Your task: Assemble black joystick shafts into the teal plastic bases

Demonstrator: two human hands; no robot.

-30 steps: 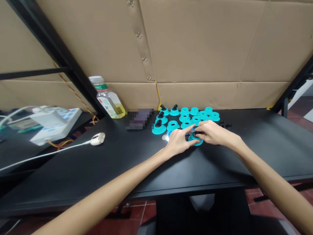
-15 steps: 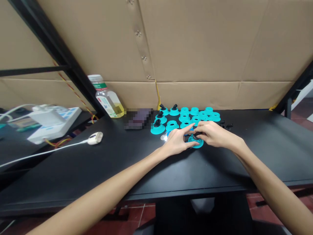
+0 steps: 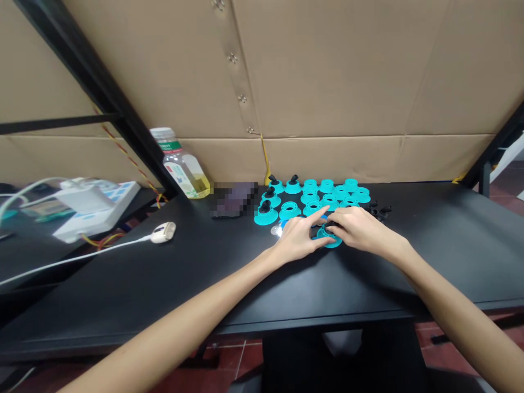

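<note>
The rings [image 3: 289, 216] are coloured turquoise, and the knobs [image 3: 265, 206] on the left ones black. The table [image 3: 172, 273] is finished in black, the far cardboard [image 3: 327, 82] in tan.

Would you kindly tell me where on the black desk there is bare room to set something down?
The desk is bare right of the loose black pieces, between the left forearm and right forearm, and between the cream plug and left forearm. It is crowded around the left hand and right hand, and behind them among the turquoise rings.
</note>
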